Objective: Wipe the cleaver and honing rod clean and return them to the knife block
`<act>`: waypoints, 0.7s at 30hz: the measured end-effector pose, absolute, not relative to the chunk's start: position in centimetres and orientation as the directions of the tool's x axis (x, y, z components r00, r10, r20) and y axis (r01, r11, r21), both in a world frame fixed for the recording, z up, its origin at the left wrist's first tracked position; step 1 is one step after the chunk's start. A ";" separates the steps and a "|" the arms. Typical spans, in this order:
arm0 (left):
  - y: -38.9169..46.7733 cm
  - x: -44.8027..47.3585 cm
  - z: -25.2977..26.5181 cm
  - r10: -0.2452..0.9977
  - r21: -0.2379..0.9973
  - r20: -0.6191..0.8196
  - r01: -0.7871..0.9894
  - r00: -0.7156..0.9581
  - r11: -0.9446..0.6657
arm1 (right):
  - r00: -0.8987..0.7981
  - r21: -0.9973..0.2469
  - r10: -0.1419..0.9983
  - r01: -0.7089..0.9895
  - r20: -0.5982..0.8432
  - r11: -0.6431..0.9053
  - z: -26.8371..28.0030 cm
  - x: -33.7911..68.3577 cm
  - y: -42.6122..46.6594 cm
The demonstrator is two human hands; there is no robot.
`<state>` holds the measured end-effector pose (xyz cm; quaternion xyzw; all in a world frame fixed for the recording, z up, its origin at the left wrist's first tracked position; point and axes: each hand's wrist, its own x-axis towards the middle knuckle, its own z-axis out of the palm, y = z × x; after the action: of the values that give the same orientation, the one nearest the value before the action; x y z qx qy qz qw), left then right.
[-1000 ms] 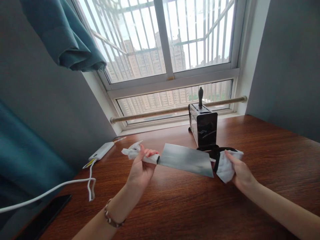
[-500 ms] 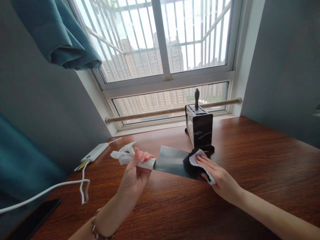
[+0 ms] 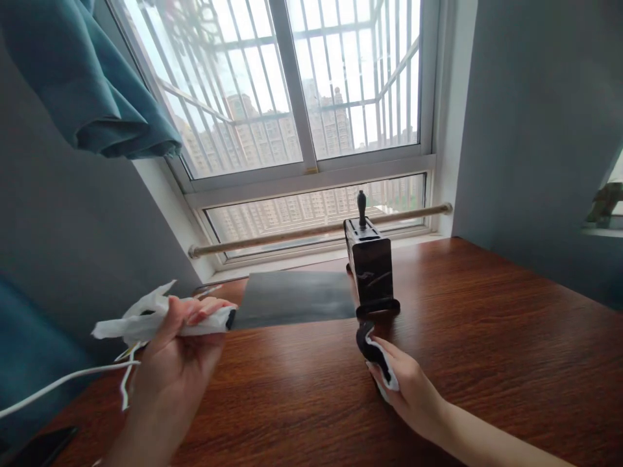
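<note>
My left hand is closed around the handle of a cleaver, and white wrapping covers that handle. The broad grey blade of the cleaver points right, raised over the table. Lower right, my right hand grips a folded black-and-white cloth, which is apart from the blade. Just beyond the blade's tip stands a dark knife block with one dark handle sticking up from its top.
The brown wooden table reaches to a barred window with a rail across its sill. A white cable runs at the left, near a dark flat device at the lower left. A blue curtain hangs above.
The cloth has come off the blade's end and moved down with my right hand. My left hand has moved left and nearer with the cleaver, showing the whole blade. The view has shifted.
</note>
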<state>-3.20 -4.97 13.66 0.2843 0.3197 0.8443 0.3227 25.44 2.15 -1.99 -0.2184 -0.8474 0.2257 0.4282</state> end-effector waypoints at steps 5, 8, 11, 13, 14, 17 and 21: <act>-2.7 -1.9 17.5 0.585 0.425 0.545 -0.404 -0.601 -0.810 | -0.597 -0.801 0.661 0.050 0.456 0.597 -1.8 24.9 1.4; 0.6 0.4 19.2 0.465 0.311 0.634 -0.347 -0.617 -0.885 | -0.615 -0.820 0.675 0.080 0.407 0.566 -1.8 24.8 1.1; 4.4 3.0 20.3 0.471 0.303 0.609 -0.362 -0.638 -0.882 | -0.637 -0.774 0.629 0.081 0.444 0.628 -1.7 24.7 1.1; 6.6 4.7 20.8 0.470 0.302 0.597 -0.361 -0.650 -0.882 | -0.656 -0.719 0.567 0.054 0.498 0.693 -1.6 24.7 1.1; 7.5 5.4 20.9 0.457 0.293 0.598 -0.351 -0.658 -0.889 | -0.667 -0.690 0.533 0.038 0.521 0.722 -1.5 24.8 1.2; 9.5 7.2 21.0 0.418 0.292 0.628 -0.300 -0.656 -0.908 | -0.679 -0.593 0.426 -0.017 0.598 0.805 -1.8 24.7 1.4; 10.8 8.4 20.8 0.420 0.332 0.667 -0.259 -0.615 -0.907 | -0.646 -0.491 0.347 -0.048 0.680 0.870 -3.5 24.1 1.7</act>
<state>8.42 10.76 20.80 0.3953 0.1015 0.8929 0.1902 24.15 1.72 -3.47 -0.0855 -0.8749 0.2401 0.4118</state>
